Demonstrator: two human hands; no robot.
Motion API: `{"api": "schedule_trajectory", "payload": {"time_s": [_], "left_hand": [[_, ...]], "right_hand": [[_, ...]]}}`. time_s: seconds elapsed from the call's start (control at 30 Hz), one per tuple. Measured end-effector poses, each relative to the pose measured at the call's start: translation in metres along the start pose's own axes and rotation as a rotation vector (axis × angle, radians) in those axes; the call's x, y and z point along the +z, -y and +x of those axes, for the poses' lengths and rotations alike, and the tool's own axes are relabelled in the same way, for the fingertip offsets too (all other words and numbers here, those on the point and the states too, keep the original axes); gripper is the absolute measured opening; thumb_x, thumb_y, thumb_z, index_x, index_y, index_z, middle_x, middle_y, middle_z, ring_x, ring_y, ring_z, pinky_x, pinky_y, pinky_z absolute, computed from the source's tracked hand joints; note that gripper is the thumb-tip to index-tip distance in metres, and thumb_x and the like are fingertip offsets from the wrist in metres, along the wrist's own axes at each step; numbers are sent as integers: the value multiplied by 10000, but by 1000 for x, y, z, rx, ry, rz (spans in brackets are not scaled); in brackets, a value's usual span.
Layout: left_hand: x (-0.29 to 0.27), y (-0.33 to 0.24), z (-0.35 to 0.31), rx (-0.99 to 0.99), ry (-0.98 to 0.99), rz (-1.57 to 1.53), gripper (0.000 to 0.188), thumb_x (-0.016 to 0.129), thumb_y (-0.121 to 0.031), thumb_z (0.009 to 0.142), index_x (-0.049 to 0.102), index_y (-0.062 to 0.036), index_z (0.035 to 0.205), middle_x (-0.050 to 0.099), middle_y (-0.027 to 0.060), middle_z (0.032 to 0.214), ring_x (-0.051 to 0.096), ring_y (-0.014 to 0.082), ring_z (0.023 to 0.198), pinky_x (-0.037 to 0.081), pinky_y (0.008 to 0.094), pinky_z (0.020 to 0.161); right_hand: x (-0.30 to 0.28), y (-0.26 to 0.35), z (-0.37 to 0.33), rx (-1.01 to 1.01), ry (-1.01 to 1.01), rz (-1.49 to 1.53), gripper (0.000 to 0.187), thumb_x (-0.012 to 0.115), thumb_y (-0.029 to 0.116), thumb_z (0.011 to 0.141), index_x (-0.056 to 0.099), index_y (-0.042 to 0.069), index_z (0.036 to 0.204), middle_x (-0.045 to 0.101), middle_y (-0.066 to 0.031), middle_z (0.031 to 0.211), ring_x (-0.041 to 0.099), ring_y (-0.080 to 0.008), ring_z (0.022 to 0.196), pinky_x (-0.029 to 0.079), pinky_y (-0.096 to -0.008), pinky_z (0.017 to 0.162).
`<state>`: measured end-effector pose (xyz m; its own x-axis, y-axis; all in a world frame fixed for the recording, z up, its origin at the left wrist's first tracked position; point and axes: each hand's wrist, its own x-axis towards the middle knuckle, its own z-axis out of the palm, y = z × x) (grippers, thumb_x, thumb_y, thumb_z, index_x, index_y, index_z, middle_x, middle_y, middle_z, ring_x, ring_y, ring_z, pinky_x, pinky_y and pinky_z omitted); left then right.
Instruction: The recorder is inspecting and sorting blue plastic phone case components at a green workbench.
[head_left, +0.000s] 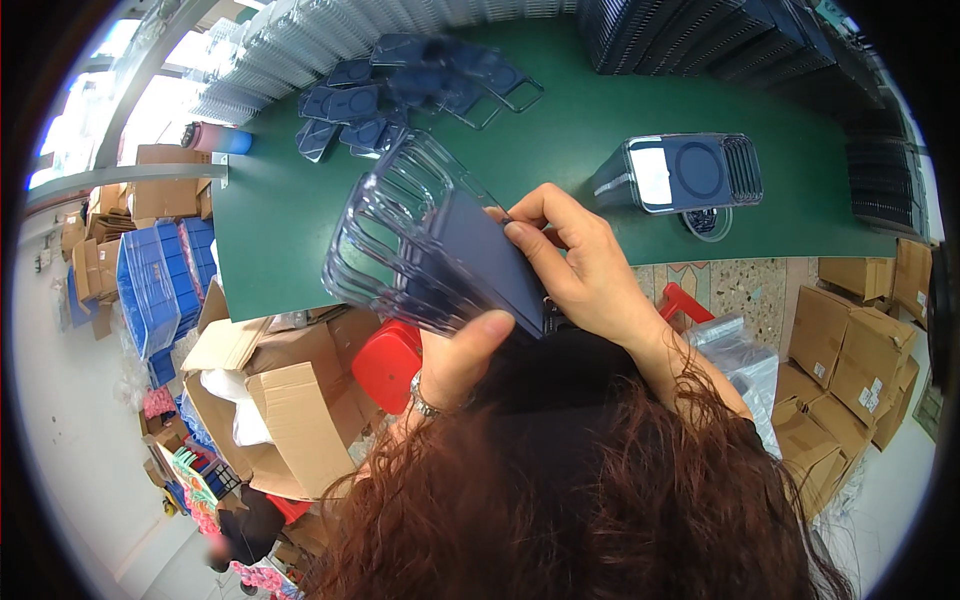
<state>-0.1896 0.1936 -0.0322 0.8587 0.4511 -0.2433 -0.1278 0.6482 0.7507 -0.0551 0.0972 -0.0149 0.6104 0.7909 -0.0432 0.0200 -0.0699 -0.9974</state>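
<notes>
the case stack [490, 255] hides fingers of the left hand [460, 352], and the case pile [352, 104] partly blurs.

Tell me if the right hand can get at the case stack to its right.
Likely yes: nothing visible stands between the right hand and that stack, though that hand touches the held cases.
</notes>
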Motion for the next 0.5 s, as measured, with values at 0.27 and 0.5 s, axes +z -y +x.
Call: {"api": "schedule_trajectory", "payload": {"time_s": [0.27,0.5], "left_hand": [[-4,15,15,72,-89,168,731,798,-163,758,451,-17,1385,552,71,1275,546,195,1180,434,355,1030],[-63,27,70,15,-170,582,724,743,-166,771,417,2,1395,581,154,1259,620,273,1094,504,377,963]], "right_hand": [[11,-54,9,67,-72,188,110,577,104,983,593,-3,965,610,-20,867,546,-78,835,469,-256,764],[-13,-109,-2,106,16,-131,311,589,250,992,625,-28,1129,687,-177,1123,659,-254,1038,502,-355,914]]}}
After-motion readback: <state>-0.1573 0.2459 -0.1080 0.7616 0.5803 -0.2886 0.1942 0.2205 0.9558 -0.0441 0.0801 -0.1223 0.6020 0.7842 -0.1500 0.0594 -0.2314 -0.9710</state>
